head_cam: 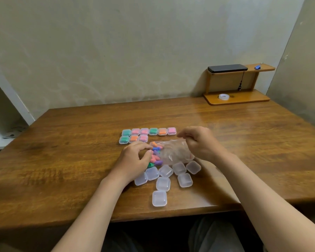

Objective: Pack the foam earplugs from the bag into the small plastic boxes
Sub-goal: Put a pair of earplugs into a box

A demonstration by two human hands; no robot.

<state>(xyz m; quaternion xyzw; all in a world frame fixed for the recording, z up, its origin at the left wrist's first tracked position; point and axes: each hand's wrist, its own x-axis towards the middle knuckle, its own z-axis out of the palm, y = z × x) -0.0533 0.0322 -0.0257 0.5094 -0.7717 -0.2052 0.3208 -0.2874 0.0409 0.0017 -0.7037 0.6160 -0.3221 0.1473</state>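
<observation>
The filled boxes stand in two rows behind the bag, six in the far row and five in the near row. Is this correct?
Not quite. The head view shows that the near row holds only three, not five. The far row does hold six, and both rows stand behind the bag.

left hand (133, 158) at earplugs (156, 157), right hand (198, 142) holding bag (174, 151), clear boxes (163, 183) nearby

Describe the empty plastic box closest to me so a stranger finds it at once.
Look at the brown wooden table, near its front edge. Small clear square plastic boxes cluster there, empty; this box is the last one, nearest the edge.
</observation>
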